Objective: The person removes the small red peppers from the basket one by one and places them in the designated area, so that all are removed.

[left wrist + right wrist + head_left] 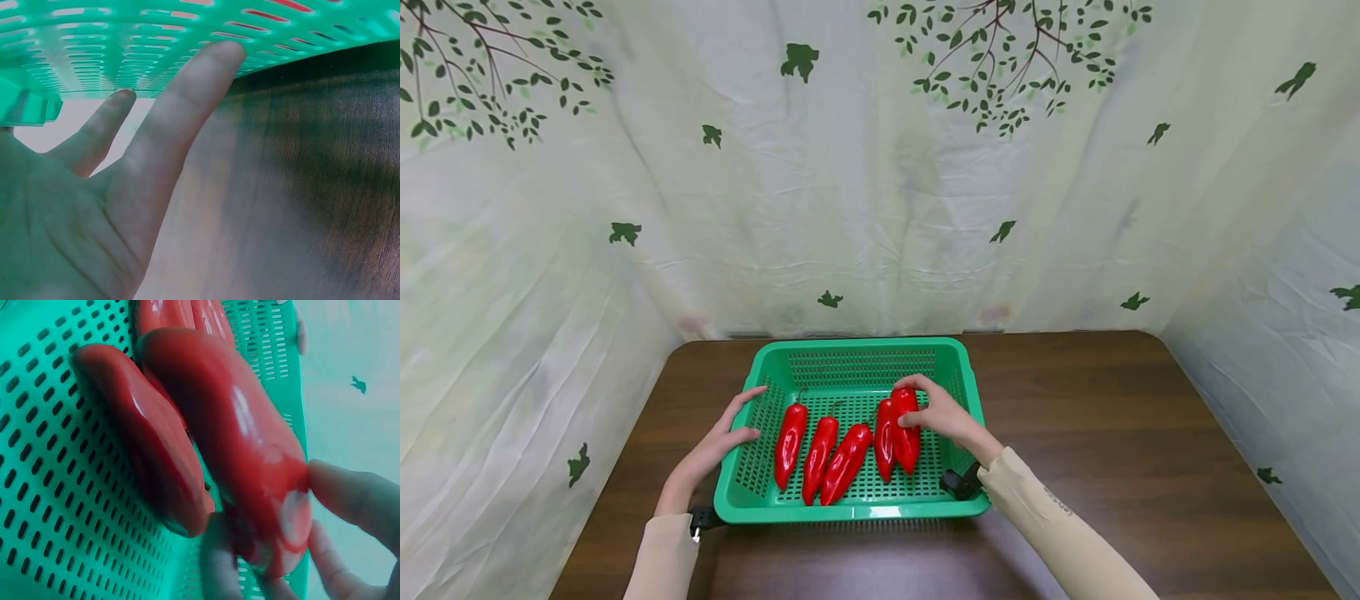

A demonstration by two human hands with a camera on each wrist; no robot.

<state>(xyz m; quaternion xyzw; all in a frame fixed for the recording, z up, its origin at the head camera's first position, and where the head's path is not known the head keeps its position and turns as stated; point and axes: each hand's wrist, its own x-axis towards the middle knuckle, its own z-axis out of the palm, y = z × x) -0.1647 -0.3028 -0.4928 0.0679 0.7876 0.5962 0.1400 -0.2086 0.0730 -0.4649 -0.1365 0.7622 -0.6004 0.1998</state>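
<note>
right hand [942, 417] pinches one red pepper [907, 442], thumb on one side, fingers on the other, near its blunt upper end; that pepper is inside the green basket [850, 513], toward its right edge, narrow end pointing at the front edge; can't tell if the tip clears the basket floor; left hand [718, 446] has thumb and fingers spread, at the basket's left edge; pinching nothing; can't tell if it bears any load

handling, my read: skin is very glossy, so expect it slippery; probably light, likely firm with little give, maybe a hollow plastic model, though pictures don't prove that; low breakage risk if so; if real, a hard squeeze could bruise it

hold: blunt end is thickest, decent spot for an opposed pinch; leaves the long taper free to swing, so a grip nearer mid-body should balance better; don't pull by a stem; next pepper [883, 442] lies just beside on the left, so fingers have little room there; other three peppers [818, 458] sit toward the left edge; basket stands on the brown counter [1112, 467]
</note>
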